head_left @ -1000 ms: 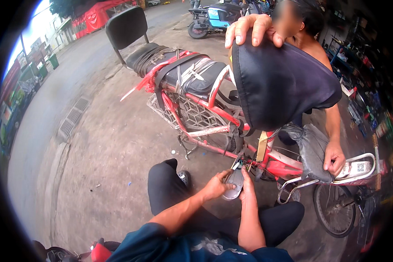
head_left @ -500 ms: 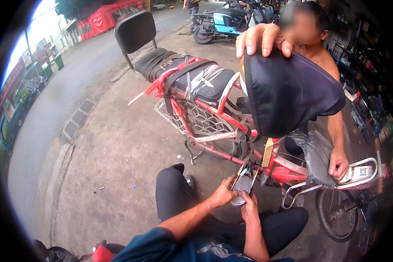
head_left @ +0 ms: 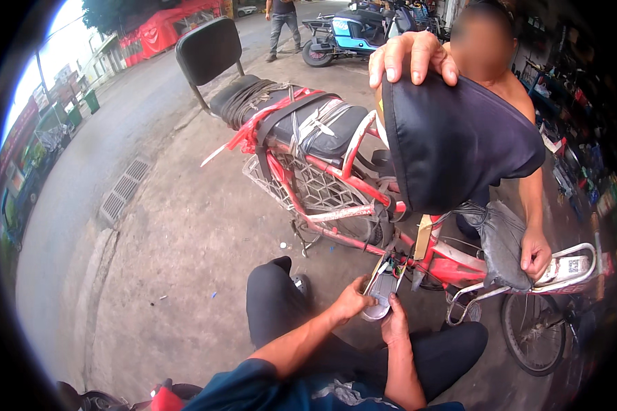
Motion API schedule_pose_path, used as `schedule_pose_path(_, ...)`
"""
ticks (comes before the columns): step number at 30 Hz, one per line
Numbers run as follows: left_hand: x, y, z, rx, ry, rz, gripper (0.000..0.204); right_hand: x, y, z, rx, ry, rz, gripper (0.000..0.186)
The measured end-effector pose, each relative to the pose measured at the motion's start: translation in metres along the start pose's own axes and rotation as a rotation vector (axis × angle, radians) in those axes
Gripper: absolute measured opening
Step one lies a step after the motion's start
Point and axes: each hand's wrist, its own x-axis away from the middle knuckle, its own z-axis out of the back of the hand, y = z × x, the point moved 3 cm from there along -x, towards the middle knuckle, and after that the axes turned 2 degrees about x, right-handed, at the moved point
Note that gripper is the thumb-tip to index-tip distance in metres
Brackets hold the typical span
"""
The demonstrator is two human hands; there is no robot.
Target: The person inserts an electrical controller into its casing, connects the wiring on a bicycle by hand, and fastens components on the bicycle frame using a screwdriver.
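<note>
Head view, one moment, items as seen.

Item: small grey box-shaped part (head_left: 382,288) with coloured wires (head_left: 395,262) leading up from it. It is being held low against the frame of a red bicycle (head_left: 336,175), just under the raised seat.

Item: left hand (head_left: 353,300). It is being closed around the left side of the grey part, fingers curled on its edge.

Item: right hand (head_left: 395,327). It is being pressed against the lower right of the same part, fingers partly curled; how firmly it grips cannot be told.

Item: black seat (head_left: 452,147), tilted up on its hinge. It is being held up at its top edge by another person's hand (head_left: 411,58); that person's other hand (head_left: 535,252) is being rested on a grey cover (head_left: 500,236) over the front of the bicycle.

Item: wire basket (head_left: 308,185), mounted on the bicycle's side beneath a strapped black rear pad (head_left: 301,116).

Item: black chair (head_left: 209,51), standing behind the bicycle on the concrete ground (head_left: 185,260).

Item: blue scooter (head_left: 349,31), parked well apart in the background.
</note>
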Motion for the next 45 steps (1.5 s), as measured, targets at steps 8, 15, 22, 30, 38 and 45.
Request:
schedule_pose_path(8,0.009,0.023,-0.001,0.114,0.036,0.125,0.077,-0.009,0.01,0.015,0.164,0.081,0.122,0.041)
schedule_pose_path(15,0.014,0.031,-0.003,0.074,0.055,0.168,0.077,-0.007,0.008,0.011,0.18,0.106,0.118,0.039)
schedule_pose_path(22,0.013,0.029,-0.004,0.156,0.049,0.151,0.068,-0.006,0.006,0.01,0.163,0.081,0.143,0.04)
schedule_pose_path(30,-0.012,-0.006,-0.014,0.526,0.053,0.352,0.044,0.007,-0.011,-0.007,0.067,0.096,0.08,0.045)
schedule_pose_path(38,-0.027,-0.004,-0.036,1.065,-0.191,0.341,0.048,-0.008,-0.011,0.03,0.241,0.109,-0.015,0.053)
schedule_pose_path(45,-0.032,-0.02,-0.03,1.239,-0.366,0.397,0.045,0.037,-0.072,-0.025,1.522,0.205,0.461,0.057)
